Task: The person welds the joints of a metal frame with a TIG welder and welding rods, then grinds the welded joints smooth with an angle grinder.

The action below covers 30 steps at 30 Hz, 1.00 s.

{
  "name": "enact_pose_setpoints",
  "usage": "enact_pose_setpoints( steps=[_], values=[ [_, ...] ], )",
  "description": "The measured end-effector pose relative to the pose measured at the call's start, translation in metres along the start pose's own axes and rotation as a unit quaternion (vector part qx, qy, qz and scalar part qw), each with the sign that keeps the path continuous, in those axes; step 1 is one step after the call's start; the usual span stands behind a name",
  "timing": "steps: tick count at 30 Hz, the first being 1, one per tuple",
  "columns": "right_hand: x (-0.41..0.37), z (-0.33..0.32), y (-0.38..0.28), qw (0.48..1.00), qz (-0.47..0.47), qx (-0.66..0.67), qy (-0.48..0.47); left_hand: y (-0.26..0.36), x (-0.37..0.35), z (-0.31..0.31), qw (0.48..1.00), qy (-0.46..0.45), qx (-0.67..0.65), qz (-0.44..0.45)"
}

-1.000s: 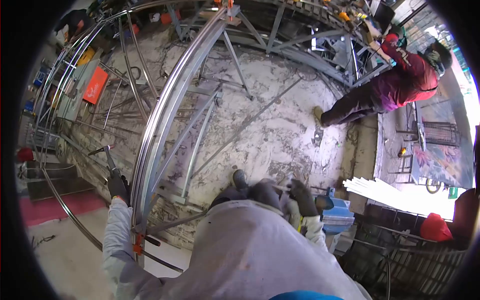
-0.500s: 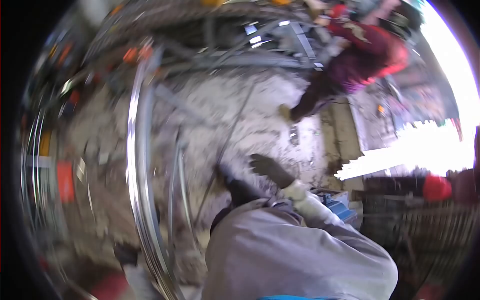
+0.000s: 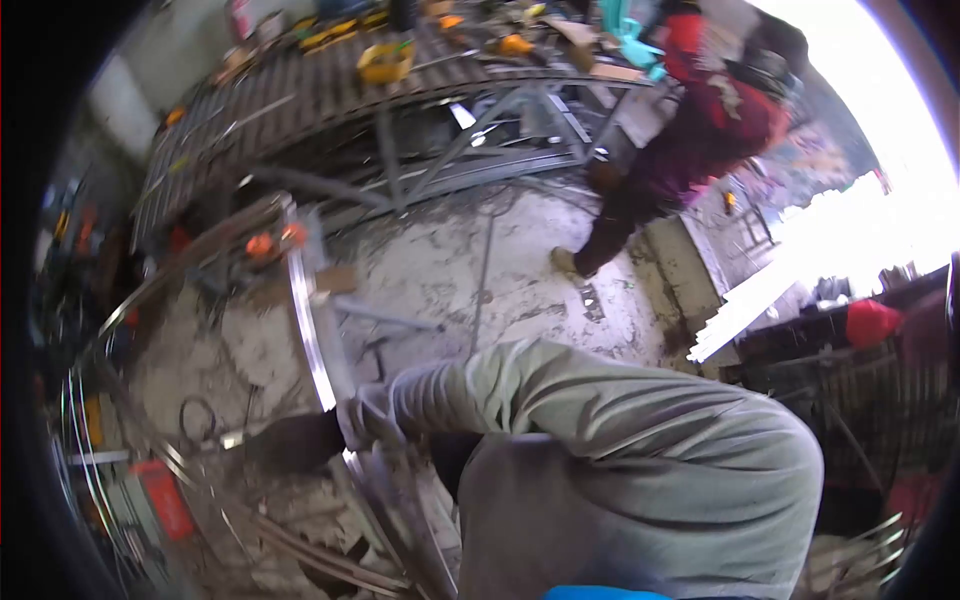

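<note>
My right arm reaches across to the left, and my right hand, in a dark glove, lies over the near bar of a shiny metal frame. At its fingertips a small bright piece sticks out; I cannot tell what it is. The dark fingers are drawn together around its end. Low in the view, beside the curved lower bar, a dark shape that looks like my gloved left hand shows in part, its fingers hidden. The frame stands on the pale, stained floor.
A slatted workbench with a yellow container and scattered tools spans the back. A person in red and dark clothes stands at its right end. A red box sits at left; stacked bright metal lengths lie right.
My right hand has swung left from over the floor to the metal frame. The view has shifted, bringing more of the workbench in. The person in red remains beside the bench.
</note>
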State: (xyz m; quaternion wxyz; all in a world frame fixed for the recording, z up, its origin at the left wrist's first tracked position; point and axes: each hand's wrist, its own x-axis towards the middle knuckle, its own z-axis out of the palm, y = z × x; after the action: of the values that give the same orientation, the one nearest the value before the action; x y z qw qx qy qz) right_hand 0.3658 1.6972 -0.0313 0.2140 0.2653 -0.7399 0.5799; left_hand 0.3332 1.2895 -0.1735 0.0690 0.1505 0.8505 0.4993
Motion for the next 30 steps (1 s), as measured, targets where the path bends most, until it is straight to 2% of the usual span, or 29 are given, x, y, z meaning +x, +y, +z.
enact_pose_setpoints(
  steps=[2,4,6,8,9,10,11,12,14,16,18,19,20,21,22,23,24,25,26,28,29,30],
  values=[
    [0.017,0.006,0.003,0.967,0.192,0.168,-0.022,-0.013,-0.028,-0.033,0.998,0.031,-0.023,-0.059],
    [0.03,0.04,0.043,0.967,0.253,0.031,-0.019,-0.013,-0.084,-0.063,0.986,0.093,-0.045,-0.131],
    [0.013,0.092,0.11,0.963,0.185,-0.191,0.037,-0.002,-0.118,-0.099,0.972,0.135,-0.057,-0.184],
    [0.036,0.084,0.094,0.915,0.344,-0.167,-0.125,0.002,-0.105,-0.118,0.964,0.14,-0.083,-0.211],
    [0.037,0.088,0.097,0.914,0.347,-0.164,-0.13,-0.004,-0.09,-0.116,0.961,0.13,-0.105,-0.221],
    [0.035,0.086,0.101,0.874,0.433,0.047,-0.216,-0.011,-0.073,-0.106,0.957,0.118,-0.132,-0.229],
    [0.028,0.082,0.106,0.781,0.493,0.255,-0.287,-0.016,-0.056,-0.088,0.953,0.106,-0.158,-0.236],
    [0.031,0.079,0.1,0.778,0.497,0.252,-0.291,-0.021,-0.04,-0.076,0.947,0.097,-0.186,-0.242],
    [0.036,0.077,0.086,0.699,0.589,0.245,-0.323,-0.027,-0.01,-0.05,0.935,0.082,-0.239,-0.25],
    [0.039,0.075,0.083,0.708,0.577,0.24,-0.329,-0.03,0.012,-0.029,0.92,0.064,-0.288,-0.257],
    [0.039,0.063,0.075,0.766,0.484,0.293,-0.307,-0.035,0.01,-0.009,0.901,0.056,-0.334,-0.271],
    [0.037,0.061,0.077,0.862,0.37,0.159,-0.309,-0.036,0.001,-0.001,0.89,0.059,-0.355,-0.28],
    [0.04,0.05,0.086,0.953,0.065,-0.045,-0.292,-0.065,-0.02,0.002,0.879,0.062,-0.374,-0.289],
    [0.036,0.031,0.093,0.957,0.086,0.067,-0.268,-0.092,-0.034,-0.025,0.938,0.117,-0.194,-0.263],
    [0.051,-0.005,0.084,0.959,0.098,0.119,-0.238,-0.121,-0.053,-0.055,0.959,0.164,-0.005,-0.232],
    [0.099,-0.051,0.03,0.829,0.43,0.202,-0.295,-0.08,-0.061,-0.067,0.901,0.282,-0.204,-0.258],
    [0.104,-0.082,0.015,0.819,0.447,0.295,-0.207,-0.005,-0.051,-0.078,0.794,0.388,-0.389,-0.26],
    [0.119,-0.108,0.006,0.827,0.447,0.247,-0.236,0.076,-0.035,-0.073,0.809,0.424,-0.348,-0.211],
    [0.14,-0.139,-0.014,0.804,0.485,0.231,-0.254,0.151,-0.019,-0.061,0.821,0.456,-0.304,-0.16],
    [0.14,-0.182,-0.026,0.792,0.498,0.279,-0.217,0.247,-0.006,-0.032,0.893,0.369,-0.251,-0.06],
    [0.134,-0.196,-0.021,0.78,0.46,0.337,-0.257,0.291,0.004,-0.002,0.924,0.306,-0.228,0.001],
    [0.127,-0.212,-0.017,0.763,0.42,0.391,-0.296,0.33,0.013,0.033,0.921,0.29,-0.261,-0.004]
  ],
)
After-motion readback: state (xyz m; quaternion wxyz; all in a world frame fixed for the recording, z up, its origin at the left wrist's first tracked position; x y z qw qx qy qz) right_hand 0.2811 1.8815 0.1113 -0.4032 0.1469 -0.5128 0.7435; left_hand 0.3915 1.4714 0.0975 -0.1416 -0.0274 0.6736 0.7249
